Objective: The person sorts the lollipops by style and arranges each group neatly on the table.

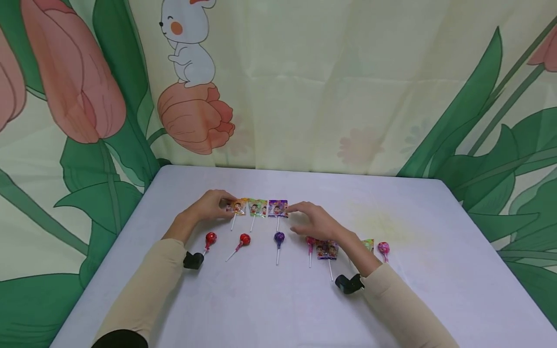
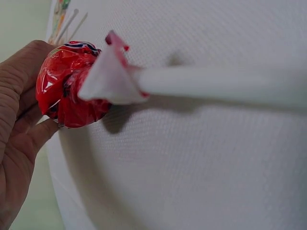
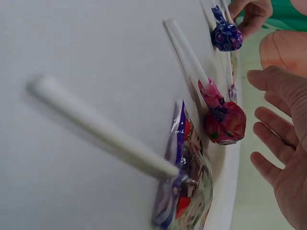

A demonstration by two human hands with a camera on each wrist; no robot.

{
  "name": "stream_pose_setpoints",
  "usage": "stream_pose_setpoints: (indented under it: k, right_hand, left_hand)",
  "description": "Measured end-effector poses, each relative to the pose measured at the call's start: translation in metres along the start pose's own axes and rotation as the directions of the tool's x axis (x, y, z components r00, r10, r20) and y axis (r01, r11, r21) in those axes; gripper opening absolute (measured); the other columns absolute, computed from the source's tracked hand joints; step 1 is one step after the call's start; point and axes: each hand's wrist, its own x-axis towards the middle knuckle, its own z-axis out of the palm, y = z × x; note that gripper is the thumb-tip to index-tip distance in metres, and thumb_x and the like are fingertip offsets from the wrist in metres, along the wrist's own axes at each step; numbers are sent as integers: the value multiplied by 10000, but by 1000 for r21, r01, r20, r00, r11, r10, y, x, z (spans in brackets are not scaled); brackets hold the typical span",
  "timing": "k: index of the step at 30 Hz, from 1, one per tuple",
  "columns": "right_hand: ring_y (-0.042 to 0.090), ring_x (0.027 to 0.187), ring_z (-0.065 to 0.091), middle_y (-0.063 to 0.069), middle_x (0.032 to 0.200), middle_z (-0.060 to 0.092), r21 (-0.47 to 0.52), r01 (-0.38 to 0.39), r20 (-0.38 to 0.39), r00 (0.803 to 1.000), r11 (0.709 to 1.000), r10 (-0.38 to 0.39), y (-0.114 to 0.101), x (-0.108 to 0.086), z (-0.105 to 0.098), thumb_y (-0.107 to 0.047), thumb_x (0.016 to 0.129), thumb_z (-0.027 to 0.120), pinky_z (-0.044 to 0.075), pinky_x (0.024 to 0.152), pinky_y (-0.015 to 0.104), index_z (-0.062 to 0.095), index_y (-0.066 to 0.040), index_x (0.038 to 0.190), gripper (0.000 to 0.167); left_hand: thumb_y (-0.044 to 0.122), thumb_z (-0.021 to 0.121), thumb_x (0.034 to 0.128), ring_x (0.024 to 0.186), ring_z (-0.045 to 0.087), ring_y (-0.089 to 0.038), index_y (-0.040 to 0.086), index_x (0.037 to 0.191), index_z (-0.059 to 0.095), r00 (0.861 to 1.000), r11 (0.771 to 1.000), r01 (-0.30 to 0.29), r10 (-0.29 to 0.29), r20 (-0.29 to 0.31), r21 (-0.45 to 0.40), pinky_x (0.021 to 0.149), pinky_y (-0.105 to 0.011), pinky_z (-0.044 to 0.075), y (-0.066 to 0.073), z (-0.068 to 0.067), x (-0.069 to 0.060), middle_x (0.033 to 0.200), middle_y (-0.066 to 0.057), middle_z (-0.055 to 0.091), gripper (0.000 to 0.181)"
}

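Observation:
In the head view, three flat-wrapped lollipops lie side by side: an orange one, a green one and a purple one. My left hand holds the orange one by its left end, thumb at the lower edge and a finger at the upper. At the row's other end my right hand has its index fingertip at the purple packet's right edge, its other fingers loosely spread. A red round lollipop partly hides the left hand in the left wrist view.
Nearer me lie round lollipops: red ones, a dark purple one and pink ones. A purple flat-wrapped lollipop and a green one lie by the right forearm. The white table meets a printed curtain.

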Motion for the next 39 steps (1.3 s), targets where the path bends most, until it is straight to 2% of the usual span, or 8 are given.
stream_pose_setpoints:
  k: [8, 13, 27, 39]
  right_hand:
    - [330, 1369, 509, 99, 1429, 601, 31, -39, -62, 997, 999, 41, -1, -24, -2, -163, 909, 772, 417, 1123, 547, 632, -113, 1374, 488]
    - [329, 1351, 524, 98, 1417, 611, 57, -24, -90, 996, 998, 29, 0, -36, -2, -147, 901, 778, 428, 1110, 551, 631, -114, 1375, 498]
    - [330, 1360, 518, 92, 1422, 606, 47, -46, -96, 994, 998, 50, 4, -58, -3, -220, 925, 771, 430, 1103, 580, 621, -122, 1380, 489]
    - [334, 1340, 537, 84, 1393, 625, 41, -50, -103, 993, 998, 54, 10, -77, -5, -201, 915, 780, 447, 1083, 584, 623, -113, 1373, 492]
  left_hand:
    - [165, 796, 891, 1259, 558, -337, 21, 1361, 639, 1000, 1000, -11, 11, -6, 1, 1114, -504, 443, 0, 0, -1, 1346, -175, 639, 516]
    - [156, 799, 889, 1261, 555, -341, 24, 1362, 641, 1000, 1000, -1, 1, -9, -13, 1109, -501, 451, 0, -1, -3, 1349, -180, 635, 516]
    - [159, 796, 891, 1253, 558, -340, 21, 1360, 639, 1000, 1000, -6, 6, -11, -10, 1100, -499, 460, 0, 0, -2, 1351, -183, 632, 514]
    - [155, 792, 896, 1257, 557, -342, 19, 1364, 638, 1000, 1000, 4, -4, -9, -13, 1101, -498, 458, 3, 1, -3, 1369, -186, 622, 511]
